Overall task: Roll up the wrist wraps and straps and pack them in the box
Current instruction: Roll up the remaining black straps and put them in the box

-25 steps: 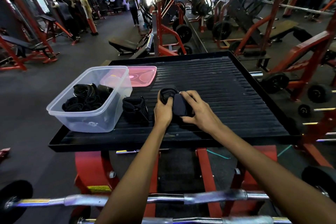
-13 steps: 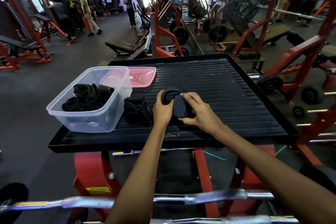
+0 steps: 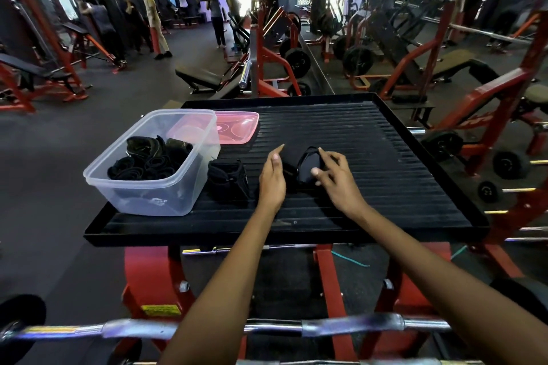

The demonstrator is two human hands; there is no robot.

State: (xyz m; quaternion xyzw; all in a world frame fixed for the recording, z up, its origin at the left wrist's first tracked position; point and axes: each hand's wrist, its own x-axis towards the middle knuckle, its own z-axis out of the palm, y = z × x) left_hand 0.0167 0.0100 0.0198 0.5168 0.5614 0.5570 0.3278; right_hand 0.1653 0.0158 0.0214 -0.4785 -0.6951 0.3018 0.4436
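Observation:
A black lifting strap (image 3: 305, 167) lies partly rolled on the ribbed black platform (image 3: 385, 175), between my hands. My right hand (image 3: 336, 176) pinches it, thumb on its padded face and index finger over its top edge. Just left of the strap, my left hand (image 3: 271, 179) has its fingers straight and holds nothing. A clear plastic box (image 3: 142, 201) stands at the platform's left front, with several rolled black wraps (image 3: 148, 160) inside. Another black wrap bundle (image 3: 228, 181) sits beside the box.
A pink lid (image 3: 237, 127) lies behind the box. A curl barbell (image 3: 326, 327) crosses low in front of me, above a red frame (image 3: 148, 284). Red gym machines, weight plates and several people fill the room beyond.
Both hands were closed around the strap. Now the left hand has opened and shifted slightly left, the right hand has loosened to a pinch, and more of the strap shows.

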